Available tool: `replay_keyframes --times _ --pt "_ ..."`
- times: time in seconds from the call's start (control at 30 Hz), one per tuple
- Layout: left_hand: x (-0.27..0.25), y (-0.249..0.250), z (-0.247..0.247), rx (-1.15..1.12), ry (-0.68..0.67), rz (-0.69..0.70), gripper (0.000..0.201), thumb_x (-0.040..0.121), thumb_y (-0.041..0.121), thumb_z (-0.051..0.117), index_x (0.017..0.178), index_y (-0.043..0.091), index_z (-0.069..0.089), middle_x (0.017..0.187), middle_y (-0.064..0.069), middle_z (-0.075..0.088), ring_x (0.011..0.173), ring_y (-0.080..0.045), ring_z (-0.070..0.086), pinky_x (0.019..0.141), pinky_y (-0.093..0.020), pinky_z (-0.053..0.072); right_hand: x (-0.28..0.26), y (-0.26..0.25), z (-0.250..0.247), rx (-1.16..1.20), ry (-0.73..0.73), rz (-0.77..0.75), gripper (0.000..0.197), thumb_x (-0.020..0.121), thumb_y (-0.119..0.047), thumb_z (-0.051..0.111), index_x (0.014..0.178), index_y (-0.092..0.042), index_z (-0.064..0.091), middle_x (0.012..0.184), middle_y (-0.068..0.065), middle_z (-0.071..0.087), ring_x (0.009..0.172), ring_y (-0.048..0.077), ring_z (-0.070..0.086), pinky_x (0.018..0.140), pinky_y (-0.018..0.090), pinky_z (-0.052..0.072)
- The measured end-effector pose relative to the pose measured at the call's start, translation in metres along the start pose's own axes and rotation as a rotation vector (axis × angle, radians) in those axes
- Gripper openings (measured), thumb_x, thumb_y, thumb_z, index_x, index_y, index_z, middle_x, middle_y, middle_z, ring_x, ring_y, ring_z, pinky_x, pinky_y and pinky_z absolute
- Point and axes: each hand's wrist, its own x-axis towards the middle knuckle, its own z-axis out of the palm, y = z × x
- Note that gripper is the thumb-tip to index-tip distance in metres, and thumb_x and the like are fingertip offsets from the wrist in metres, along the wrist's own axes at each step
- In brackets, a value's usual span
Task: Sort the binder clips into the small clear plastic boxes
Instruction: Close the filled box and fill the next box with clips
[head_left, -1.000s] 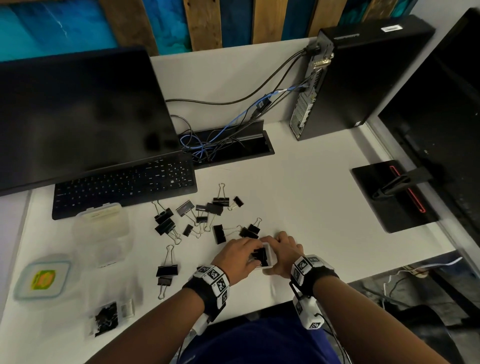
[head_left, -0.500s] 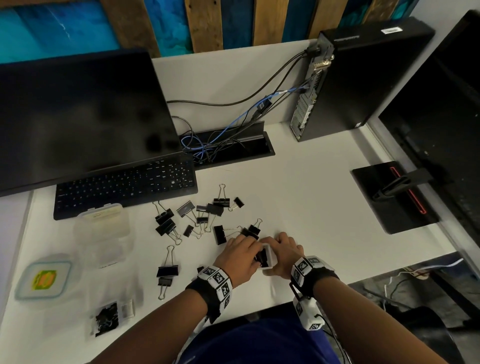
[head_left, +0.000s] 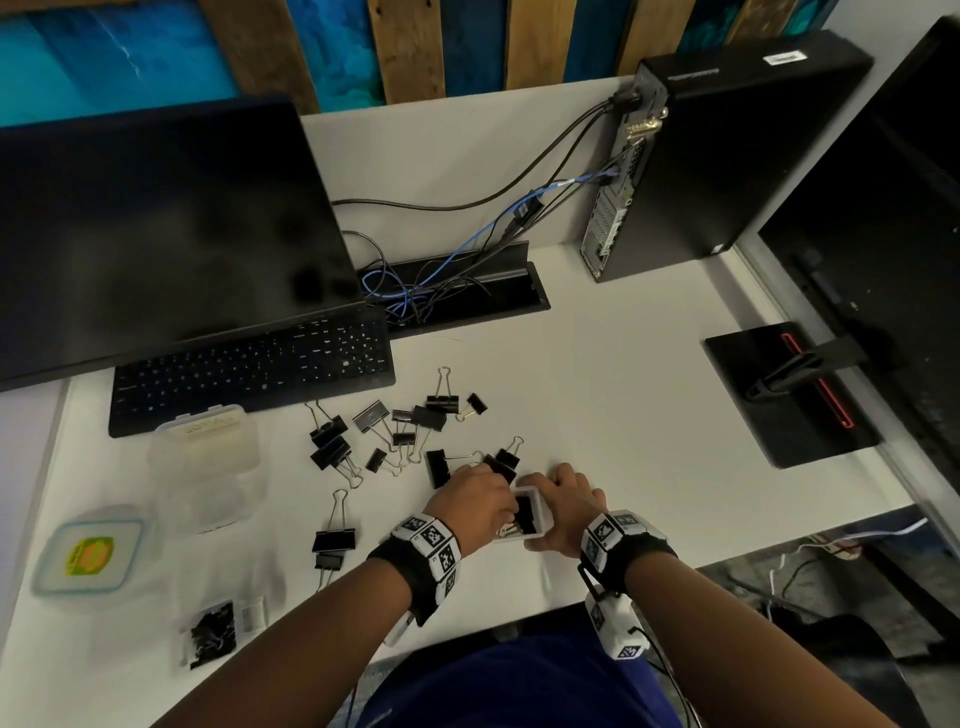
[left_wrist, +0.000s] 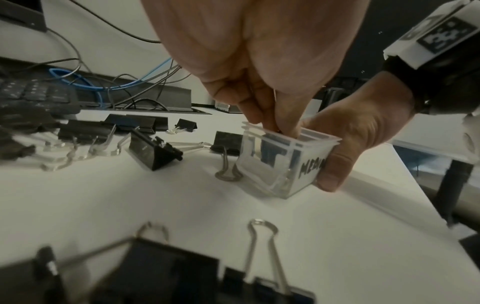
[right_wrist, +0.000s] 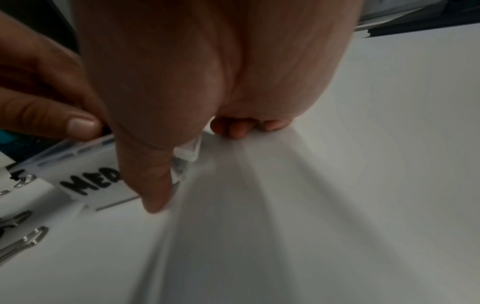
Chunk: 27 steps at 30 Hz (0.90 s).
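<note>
A small clear box (head_left: 540, 522) marked "MED" (right_wrist: 91, 183) stands near the desk's front edge. My right hand (head_left: 563, 506) grips it, thumb on the labelled side (left_wrist: 335, 176) and fingers behind. My left hand (head_left: 480, 499) reaches down into the open top (left_wrist: 275, 126) and pinches a black binder clip (left_wrist: 269, 152) that sits inside the box. Several loose black binder clips (head_left: 431, 415) lie scattered on the white desk just behind and left of the hands. Two larger ones (head_left: 332, 543) lie to the left.
Bigger clear boxes (head_left: 208, 452), a lidded container with a yellow label (head_left: 85, 556) and a bag of tiny black clips (head_left: 213, 631) sit at the left. Behind are a keyboard (head_left: 249, 369), monitor (head_left: 156, 234), cable tray (head_left: 457, 291) and computer tower (head_left: 727, 156). A monitor stand (head_left: 784, 395) is at the right.
My left hand has shifted slightly left, so more of the box's open top shows, with its fingers still in it. The right hand and the box have stayed in place.
</note>
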Motion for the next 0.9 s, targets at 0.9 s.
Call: replay_keyframes --times 0.9 --pt "0.003 -0.001 -0.011 -0.045 0.091 -0.004 0.018 0.085 0.011 0.063 0.098 0.016 0.074 0.095 -0.004 0.064 0.087 -0.025 0.059 0.079 -0.040 0.051 0.000 0.001 0.000 0.003 -0.001 -0.001 0.082 0.067 -0.054 0.078 0.136 -0.048 0.035 0.125 -0.001 0.033 0.117 0.023 0.039 0.101 0.045 0.037"
